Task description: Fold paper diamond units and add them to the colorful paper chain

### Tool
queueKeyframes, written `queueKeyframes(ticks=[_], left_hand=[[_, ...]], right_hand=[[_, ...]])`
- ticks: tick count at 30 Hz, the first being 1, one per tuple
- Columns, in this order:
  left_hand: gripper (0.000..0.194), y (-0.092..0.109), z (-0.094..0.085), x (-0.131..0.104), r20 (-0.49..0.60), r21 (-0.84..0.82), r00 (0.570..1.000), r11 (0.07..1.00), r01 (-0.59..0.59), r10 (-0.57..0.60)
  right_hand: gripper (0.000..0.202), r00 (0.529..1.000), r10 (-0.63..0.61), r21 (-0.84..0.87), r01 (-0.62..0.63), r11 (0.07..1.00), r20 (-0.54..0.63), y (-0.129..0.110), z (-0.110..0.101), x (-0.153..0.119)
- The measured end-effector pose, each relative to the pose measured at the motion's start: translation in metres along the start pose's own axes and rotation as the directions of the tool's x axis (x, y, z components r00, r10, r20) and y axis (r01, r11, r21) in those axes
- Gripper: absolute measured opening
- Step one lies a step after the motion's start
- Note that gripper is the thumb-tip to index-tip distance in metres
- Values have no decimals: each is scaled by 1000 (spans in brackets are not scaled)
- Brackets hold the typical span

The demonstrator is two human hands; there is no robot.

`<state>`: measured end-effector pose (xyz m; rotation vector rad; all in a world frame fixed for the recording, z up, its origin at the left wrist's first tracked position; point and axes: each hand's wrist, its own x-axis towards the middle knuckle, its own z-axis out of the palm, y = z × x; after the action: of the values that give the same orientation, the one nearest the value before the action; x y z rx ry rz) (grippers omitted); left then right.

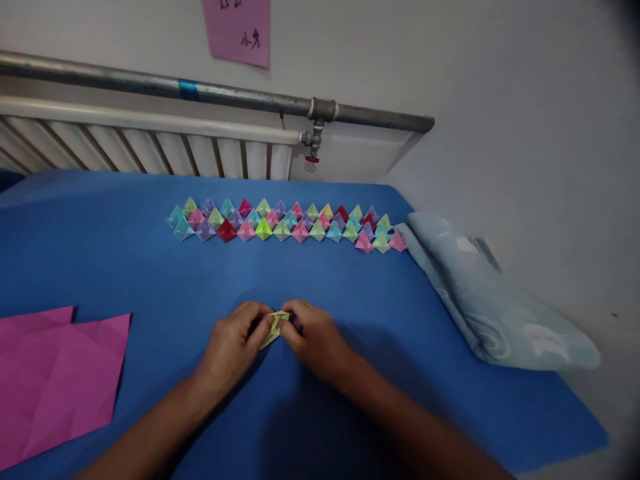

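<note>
Between my two hands is a small piece of folded pale yellow paper [274,328], held just above the blue surface. My left hand [235,337] pinches its left side, thumb on top. On the right side, my right hand [313,333] grips it with the thumb pressed on the near face. The fingers behind the paper are partly hidden. Beyond the hands, several small folded paper pieces [300,231] in pink, green, blue, purple and red stand in close rows.
Creased magenta paper sheets [65,380] lie at the left. A folded light blue cloth [480,307] rests at the right by the wall. Behind the blue surface [165,280] are a white radiator [165,153] and a metal pipe [250,98] with a red-handled valve [313,159].
</note>
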<state>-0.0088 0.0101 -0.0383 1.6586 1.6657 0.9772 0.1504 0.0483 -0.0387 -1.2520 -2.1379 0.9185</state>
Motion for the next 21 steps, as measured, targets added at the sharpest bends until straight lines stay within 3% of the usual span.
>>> queueKeyframes(ticks=[8,21], left_hand=[[24,1,2,-2,45,74,996,994,-80,77],[25,1,2,0,21,46,997,996,-72,72]], right_hand=[[14,992,-71,-94,81,992,103,-2,2,0],[17,995,-52,-67,58,996,80,-2,1,1]])
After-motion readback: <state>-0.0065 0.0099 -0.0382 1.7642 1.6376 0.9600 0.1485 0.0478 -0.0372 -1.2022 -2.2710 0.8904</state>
